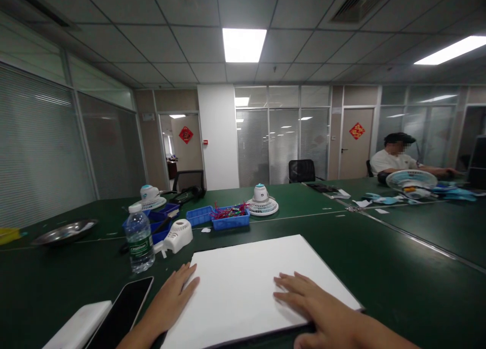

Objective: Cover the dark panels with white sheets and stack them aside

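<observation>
A large white sheet or board (243,278) with a dark edge lies flat on the green table (398,258) in front of me. My left hand (172,293) rests at its left edge, fingers stretched and thumb apart, holding nothing. Over the right part of the sheet, my right hand (307,298) lies with spread fingers, its thumb near the front edge. A dark-screened phone (123,308) and a white box-like object (78,326) sit just left of my left forearm. Beyond them stands a water bottle (139,242) with a green label.
Blue trays (231,221) hold red wires. Near them are a white plastic housing (178,236) and fan parts (261,202). A metal dish (66,232) lies at left. At far right, a person (395,159) sits behind a fan grille (411,179). A seam strip (410,237) crosses the table.
</observation>
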`<action>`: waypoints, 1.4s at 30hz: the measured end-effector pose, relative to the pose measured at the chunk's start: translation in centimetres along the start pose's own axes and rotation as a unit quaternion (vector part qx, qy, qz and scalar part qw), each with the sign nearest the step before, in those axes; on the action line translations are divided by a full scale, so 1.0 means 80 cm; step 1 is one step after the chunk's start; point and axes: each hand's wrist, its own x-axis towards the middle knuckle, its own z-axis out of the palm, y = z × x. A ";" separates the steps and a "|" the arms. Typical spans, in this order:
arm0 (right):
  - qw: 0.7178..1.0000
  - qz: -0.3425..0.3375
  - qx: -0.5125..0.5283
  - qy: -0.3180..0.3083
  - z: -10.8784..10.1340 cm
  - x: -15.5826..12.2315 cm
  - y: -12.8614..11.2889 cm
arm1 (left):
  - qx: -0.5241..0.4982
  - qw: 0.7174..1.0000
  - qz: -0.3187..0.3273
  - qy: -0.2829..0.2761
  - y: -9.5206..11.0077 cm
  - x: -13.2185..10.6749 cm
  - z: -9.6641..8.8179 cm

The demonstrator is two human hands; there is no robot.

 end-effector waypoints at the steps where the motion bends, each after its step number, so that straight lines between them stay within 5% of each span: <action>1: 1.000 0.010 0.002 0.005 0.002 0.002 -0.003 | 0.003 1.000 0.000 -0.001 0.000 0.000 0.001; 4: 0.998 -0.014 -0.031 0.055 0.007 0.006 -0.001 | 0.028 1.000 -0.002 -0.011 0.001 0.000 0.002; 7: 0.982 -0.108 -0.120 0.096 0.010 0.009 0.000 | 0.032 0.999 -0.004 -0.007 0.003 0.001 0.002; 12: 0.891 -0.286 -0.270 0.227 0.016 0.016 -0.012 | -0.017 1.000 -0.005 0.005 -0.002 0.004 0.003; 17: 0.824 -0.365 -0.344 0.264 0.009 0.013 -0.022 | -0.080 0.996 -0.034 0.009 -0.012 0.008 -0.004; 28: 0.800 -0.321 -0.401 0.310 -0.024 -0.016 0.008 | -0.109 0.994 -0.006 -0.017 0.000 -0.003 -0.019; 42: 0.821 -0.274 -0.323 0.384 0.000 0.003 0.021 | -0.099 0.995 0.006 0.002 0.010 -0.007 -0.019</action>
